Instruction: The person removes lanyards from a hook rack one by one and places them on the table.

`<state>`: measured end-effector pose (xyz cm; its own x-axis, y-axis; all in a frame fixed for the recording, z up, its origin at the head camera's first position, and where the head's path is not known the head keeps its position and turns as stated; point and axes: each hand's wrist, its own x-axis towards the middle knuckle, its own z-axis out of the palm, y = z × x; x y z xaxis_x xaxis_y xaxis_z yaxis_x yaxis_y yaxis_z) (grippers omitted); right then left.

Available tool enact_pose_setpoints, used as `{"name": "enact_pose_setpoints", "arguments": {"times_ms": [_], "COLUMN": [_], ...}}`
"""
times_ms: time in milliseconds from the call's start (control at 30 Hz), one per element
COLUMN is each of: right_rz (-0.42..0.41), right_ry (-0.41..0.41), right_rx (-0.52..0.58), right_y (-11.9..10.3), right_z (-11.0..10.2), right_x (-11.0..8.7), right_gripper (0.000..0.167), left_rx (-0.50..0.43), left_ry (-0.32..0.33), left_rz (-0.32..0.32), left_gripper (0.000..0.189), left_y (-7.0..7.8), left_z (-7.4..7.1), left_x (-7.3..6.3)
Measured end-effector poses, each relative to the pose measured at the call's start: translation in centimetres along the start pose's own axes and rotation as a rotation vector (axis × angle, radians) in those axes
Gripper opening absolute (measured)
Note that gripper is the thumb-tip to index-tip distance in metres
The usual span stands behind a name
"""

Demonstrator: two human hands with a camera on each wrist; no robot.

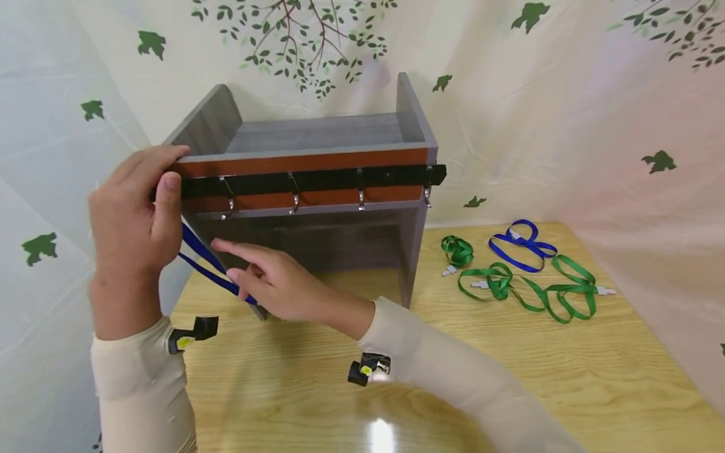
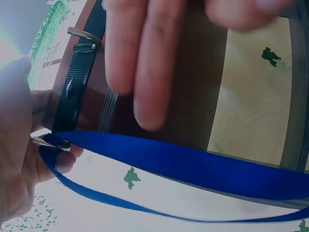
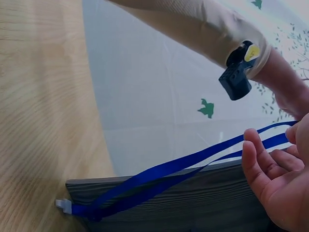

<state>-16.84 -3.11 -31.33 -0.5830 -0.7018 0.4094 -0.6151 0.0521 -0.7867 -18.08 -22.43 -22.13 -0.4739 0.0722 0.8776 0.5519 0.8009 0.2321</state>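
Note:
A blue lanyard (image 2: pixel 159 152) loops over the leftmost hook (image 2: pixel 50 143) of a black hook rail (image 1: pixel 328 181). My left hand (image 1: pixel 133 207) grips the left front corner of the grey wooden shelf (image 1: pixel 317 133), thumb in front, fingers at the top edge. One left fingertip shows inside the lanyard loop in the left wrist view. My right hand (image 1: pixel 277 283) is beside the hanging straps, index finger extended, thumb near them, other fingers loosely bent. In the right wrist view the lanyard runs down the side panel to its white clip (image 3: pixel 63 206).
Several bare metal hooks (image 1: pixel 294 195) stick out along the rail. Right of the shelf, another blue lanyard (image 1: pixel 523 245), a bundled green lanyard (image 1: pixel 457 250) and looser green ribbon (image 1: pixel 572 296) lie on the wooden table (image 1: pixel 612 358). A leaf-patterned cloth (image 1: pixel 510 126) hangs behind.

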Motion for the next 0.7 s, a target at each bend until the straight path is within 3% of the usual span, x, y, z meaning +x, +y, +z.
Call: {"name": "enact_pose_setpoints", "arguments": {"times_ms": [300,567,633,700], "right_rz": [0.143,0.253,0.254,0.245], "right_ry": [-0.050,-0.068,-0.070,-0.067], "right_rx": [0.063,0.472,0.513,0.487], "right_y": [0.0,0.3,0.7,1.0], "right_z": [1.4,2.9,3.0,2.8], "right_x": [1.8,4.0,4.2,4.2], "right_gripper": [0.054,0.056,0.051,0.042], "left_rx": [-0.006,-0.043,-0.057,-0.085], "left_ry": [0.002,-0.023,-0.038,-0.045], "left_rz": [-0.013,0.033,0.041,0.047], "left_gripper": [0.066,0.073,0.075,0.075], "left_y": [0.2,-0.2,-0.3,-0.3], "left_z": [-0.4,-0.7,-0.7,-0.6], "left_x": [-0.1,0.1,0.0,0.0]}}
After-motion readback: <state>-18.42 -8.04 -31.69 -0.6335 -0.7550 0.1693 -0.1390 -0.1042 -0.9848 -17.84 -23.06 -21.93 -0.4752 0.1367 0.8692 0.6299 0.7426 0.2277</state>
